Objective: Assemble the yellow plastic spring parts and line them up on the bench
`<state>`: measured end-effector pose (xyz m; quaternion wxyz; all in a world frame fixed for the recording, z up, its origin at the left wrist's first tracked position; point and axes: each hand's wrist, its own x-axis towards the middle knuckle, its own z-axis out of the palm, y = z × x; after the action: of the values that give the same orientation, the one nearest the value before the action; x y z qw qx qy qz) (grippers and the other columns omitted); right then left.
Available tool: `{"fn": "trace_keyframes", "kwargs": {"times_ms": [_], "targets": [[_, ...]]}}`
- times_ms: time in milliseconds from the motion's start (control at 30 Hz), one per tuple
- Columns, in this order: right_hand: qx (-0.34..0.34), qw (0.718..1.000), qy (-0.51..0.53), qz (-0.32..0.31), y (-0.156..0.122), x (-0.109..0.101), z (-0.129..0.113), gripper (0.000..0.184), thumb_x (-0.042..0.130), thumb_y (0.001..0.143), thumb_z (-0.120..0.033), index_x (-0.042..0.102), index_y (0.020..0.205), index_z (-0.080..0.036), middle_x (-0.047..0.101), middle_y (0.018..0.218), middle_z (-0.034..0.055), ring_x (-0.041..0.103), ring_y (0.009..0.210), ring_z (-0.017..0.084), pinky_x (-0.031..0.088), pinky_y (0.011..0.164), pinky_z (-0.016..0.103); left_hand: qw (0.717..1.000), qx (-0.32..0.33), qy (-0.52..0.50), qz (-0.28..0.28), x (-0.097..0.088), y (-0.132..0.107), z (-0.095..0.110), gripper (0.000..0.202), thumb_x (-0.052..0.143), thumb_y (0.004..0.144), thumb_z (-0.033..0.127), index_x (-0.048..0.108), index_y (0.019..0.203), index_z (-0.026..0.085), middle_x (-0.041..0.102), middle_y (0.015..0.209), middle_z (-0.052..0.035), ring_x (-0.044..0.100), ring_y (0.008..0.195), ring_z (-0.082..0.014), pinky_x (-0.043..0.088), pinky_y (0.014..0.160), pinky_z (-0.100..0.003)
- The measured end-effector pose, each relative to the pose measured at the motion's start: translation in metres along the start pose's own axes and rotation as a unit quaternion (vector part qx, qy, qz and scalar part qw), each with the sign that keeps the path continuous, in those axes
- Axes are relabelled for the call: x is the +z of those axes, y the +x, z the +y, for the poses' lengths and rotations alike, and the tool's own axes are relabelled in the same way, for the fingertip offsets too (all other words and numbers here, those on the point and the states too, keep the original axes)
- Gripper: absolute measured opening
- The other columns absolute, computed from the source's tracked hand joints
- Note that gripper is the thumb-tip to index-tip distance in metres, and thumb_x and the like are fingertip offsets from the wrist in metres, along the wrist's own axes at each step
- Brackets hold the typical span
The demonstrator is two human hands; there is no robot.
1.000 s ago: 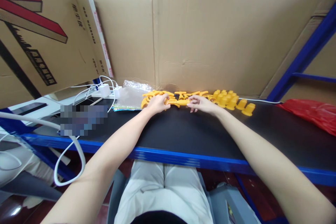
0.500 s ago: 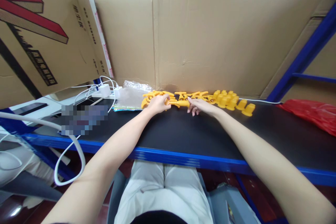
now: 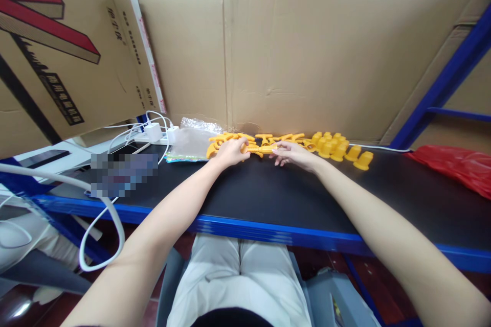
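My left hand (image 3: 231,153) is closed around one end of a long yellow plastic part (image 3: 259,148) and holds it level above the black shelf top. The part's exact kind is unclear. At its right end, the thumb and fingertips of my right hand (image 3: 294,155) close on the tip, with the other fingers curled below. Behind both hands lie several more yellow plastic pieces (image 3: 295,137) with arms sticking out. Right of my right hand stand several yellow cup-shaped pieces (image 3: 339,152) in a cluster.
A clear plastic bag (image 3: 188,142) lies left of the yellow pieces, near white plugs (image 3: 153,133) and cables. A red plastic bag (image 3: 452,166) rests at the right. Cardboard (image 3: 307,56) walls the back, and a blue rail (image 3: 268,230) edges the shelf.
My right hand's fingers have shifted and drawn up around the right end of the yellow part, and that end looks slightly turned. My left hand has stayed in place.
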<state>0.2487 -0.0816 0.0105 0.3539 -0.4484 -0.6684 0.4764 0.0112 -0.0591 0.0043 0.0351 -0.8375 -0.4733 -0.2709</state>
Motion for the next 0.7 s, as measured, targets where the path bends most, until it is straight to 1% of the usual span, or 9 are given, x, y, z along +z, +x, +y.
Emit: {"fn": "trace_keyframes", "kwargs": {"times_ms": [100, 200, 267, 333, 400, 467, 500, 600, 700], "targets": [[-0.010, 0.995, 0.097, 0.017, 0.000, 0.000, -0.002, 0.022, 0.064, 0.078, -0.027, 0.054, 0.095, -0.018, 0.065, 0.086, 0.0044, 0.061, 0.061, 0.010, 0.048, 0.056, 0.022, 1.000, 0.015, -0.017, 0.005, 0.000, -0.001, 0.001, 0.039, 0.054, 0.078, 0.038, 0.053, 0.114, 0.022, 0.065, 0.095, -0.0054, 0.061, 0.090, -0.0229, 0.045, 0.076, -0.033], [-0.031, 0.986, 0.148, 0.067, 0.001, -0.006, -0.005, 0.017, 0.063, 0.078, -0.027, 0.055, 0.090, -0.018, 0.065, 0.081, 0.0027, 0.059, 0.059, 0.009, 0.049, 0.058, 0.023, 0.998, 0.037, -0.059, -0.001, 0.000, -0.002, 0.001, 0.063, 0.056, 0.078, 0.043, 0.033, 0.134, 0.024, 0.061, 0.112, -0.0075, 0.058, 0.101, -0.0232, 0.045, 0.083, -0.034], [-0.049, 0.977, 0.160, 0.128, 0.003, -0.015, -0.006, 0.016, 0.062, 0.078, -0.029, 0.054, 0.088, -0.019, 0.064, 0.079, 0.0021, 0.060, 0.061, 0.010, 0.050, 0.058, 0.024, 0.996, 0.054, -0.074, -0.007, 0.002, -0.001, -0.001, 0.072, 0.055, 0.078, 0.045, 0.025, 0.139, 0.023, 0.057, 0.120, -0.0088, 0.054, 0.108, -0.0236, 0.044, 0.088, -0.036], [-0.074, 0.962, 0.146, 0.217, 0.006, -0.028, -0.003, 0.020, 0.063, 0.076, -0.030, 0.052, 0.088, -0.020, 0.064, 0.080, 0.0020, 0.062, 0.066, 0.013, 0.050, 0.059, 0.026, 0.996, 0.073, -0.056, -0.006, 0.005, 0.000, -0.005, 0.067, 0.053, 0.079, 0.045, 0.030, 0.137, 0.021, 0.053, 0.126, -0.0097, 0.050, 0.115, -0.0252, 0.041, 0.094, -0.038], [-0.106, 0.935, 0.081, 0.329, 0.009, -0.045, 0.005, 0.026, 0.064, 0.073, -0.031, 0.050, 0.092, -0.021, 0.065, 0.085, 0.0027, 0.063, 0.072, 0.015, 0.051, 0.063, 0.029, 0.997, 0.075, -0.015, -0.013, 0.009, 0.001, -0.010, 0.058, 0.052, 0.079, 0.041, 0.040, 0.130, 0.019, 0.051, 0.128, -0.0107, 0.047, 0.118, -0.0275, 0.038, 0.098, -0.041], [-0.135, 0.885, -0.054, 0.443, 0.009, -0.063, 0.017, 0.034, 0.066, 0.069, -0.029, 0.050, 0.098, -0.021, 0.064, 0.094, 0.0053, 0.062, 0.081, 0.018, 0.051, 0.071, 0.034, 0.996, 0.066, 0.020, -0.048, 0.013, 0.003, -0.016, 0.052, 0.052, 0.078, 0.038, 0.046, 0.125, 0.016, 0.051, 0.127, -0.0123, 0.046, 0.118, -0.0288, 0.037, 0.099, -0.042], [-0.138, 0.859, -0.140, 0.472, 0.008, -0.071, 0.023, 0.037, 0.067, 0.067, -0.029, 0.052, 0.099, -0.020, 0.064, 0.099, 0.0070, 0.062, 0.085, 0.020, 0.049, 0.076, 0.037, 0.995, 0.066, 0.030, -0.073, 0.015, 0.003, -0.018, 0.050, 0.050, 0.079, 0.037, 0.048, 0.124, 0.016, 0.052, 0.127, -0.0125, 0.047, 0.118, -0.0286, 0.038, 0.099, -0.043], [-0.120, 0.794, -0.354, 0.480, 0.001, -0.088, 0.039, 0.036, 0.061, 0.071, -0.028, 0.055, 0.106, -0.019, 0.062, 0.108, 0.0105, 0.058, 0.100, 0.025, 0.043, 0.087, 0.042, 0.989, 0.075, 0.037, -0.125, 0.018, 0.005, -0.022, 0.048, 0.046, 0.082, 0.036, 0.048, 0.124, 0.015, 0.053, 0.127, -0.0121, 0.047, 0.119, -0.0263, 0.037, 0.100, -0.040], [-0.072, 0.759, -0.465, 0.449, -0.003, -0.095, 0.050, 0.037, 0.054, 0.075, -0.025, 0.055, 0.112, -0.019, 0.062, 0.111, 0.0121, 0.056, 0.104, 0.028, 0.041, 0.089, 0.045, 0.988, 0.075, 0.039, -0.129, 0.018, 0.006, -0.022, 0.049, 0.045, 0.082, 0.036, 0.047, 0.126, 0.015, 0.052, 0.129, -0.0117, 0.046, 0.120, -0.0248, 0.037, 0.101, -0.037]]}}
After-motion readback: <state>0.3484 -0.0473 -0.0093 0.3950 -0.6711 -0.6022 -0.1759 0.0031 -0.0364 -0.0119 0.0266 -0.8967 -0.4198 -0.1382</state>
